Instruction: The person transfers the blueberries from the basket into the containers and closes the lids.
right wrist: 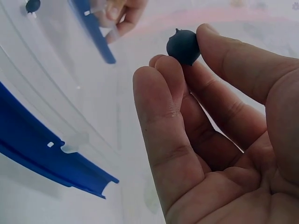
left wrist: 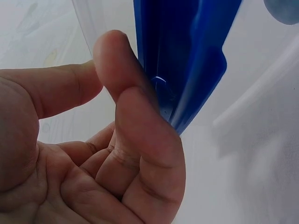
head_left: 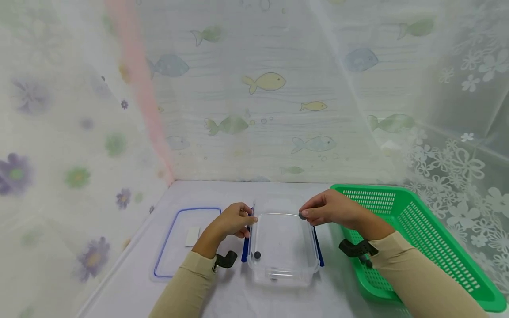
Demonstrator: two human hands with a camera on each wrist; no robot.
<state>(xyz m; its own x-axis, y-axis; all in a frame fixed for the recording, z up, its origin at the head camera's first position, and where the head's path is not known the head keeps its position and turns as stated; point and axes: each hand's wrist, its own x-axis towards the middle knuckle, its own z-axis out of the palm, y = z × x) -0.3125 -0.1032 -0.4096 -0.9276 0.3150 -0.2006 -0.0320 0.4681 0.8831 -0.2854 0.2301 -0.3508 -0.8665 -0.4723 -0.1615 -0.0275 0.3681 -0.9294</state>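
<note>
A clear plastic box [head_left: 284, 236] with blue side clips [head_left: 319, 249] stands in the middle of the table. My left hand [head_left: 230, 223] holds its left rim, thumb and fingers pinching the wall beside a blue clip [left wrist: 184, 56]. Inside the box, near the front left corner, lies a small dark ball [head_left: 257, 255]. Over the box's far right corner, my right hand [head_left: 332, 210] pinches another small dark ball [right wrist: 183, 46] between thumb and fingertips; it has little pointed nubs.
On the left lies a clear lid [head_left: 165, 247] with a blue seal, and a small white rectangle [head_left: 192, 236] shows within its outline. A green slotted basket [head_left: 411, 201] stands at the right under my right forearm, with a few small dark balls [head_left: 366, 262] in it.
</note>
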